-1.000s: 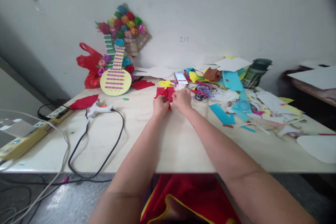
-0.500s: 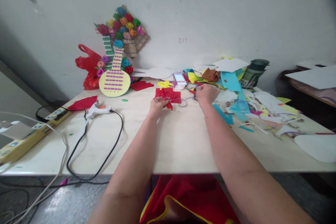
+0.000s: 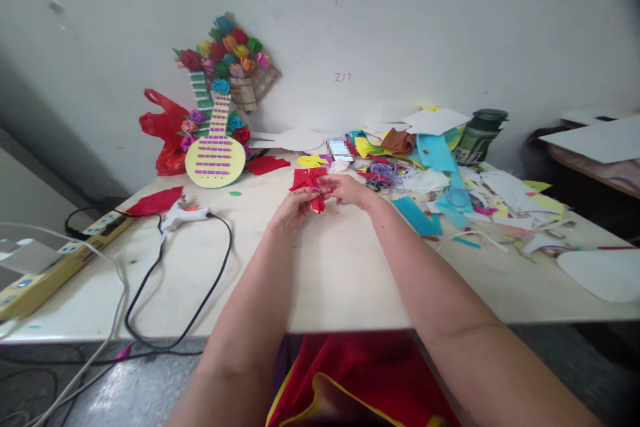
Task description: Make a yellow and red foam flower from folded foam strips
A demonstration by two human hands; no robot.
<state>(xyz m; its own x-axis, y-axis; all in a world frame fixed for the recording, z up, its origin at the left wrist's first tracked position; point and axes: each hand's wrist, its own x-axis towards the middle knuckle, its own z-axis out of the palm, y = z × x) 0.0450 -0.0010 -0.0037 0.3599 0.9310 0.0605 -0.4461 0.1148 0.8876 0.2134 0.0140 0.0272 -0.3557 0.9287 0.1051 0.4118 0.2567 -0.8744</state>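
The right hand (image 3: 350,189) is coming back from the heap of scraps (image 3: 450,173), where it reached half a second ago, and is meeting the left hand (image 3: 296,205) at the red paper piece (image 3: 311,181) again. Both arms are stretching forward over the surface (image 3: 325,267), fingers pinching the piece just above it, so the folding looks to be resuming.

craft room, paper scraps (image 3: 450,173), glue gun (image 3: 183,215)

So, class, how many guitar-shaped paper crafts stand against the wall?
2: a yellow guitar in front on the table, and a flower-topped one behind it. Others may be hidden.
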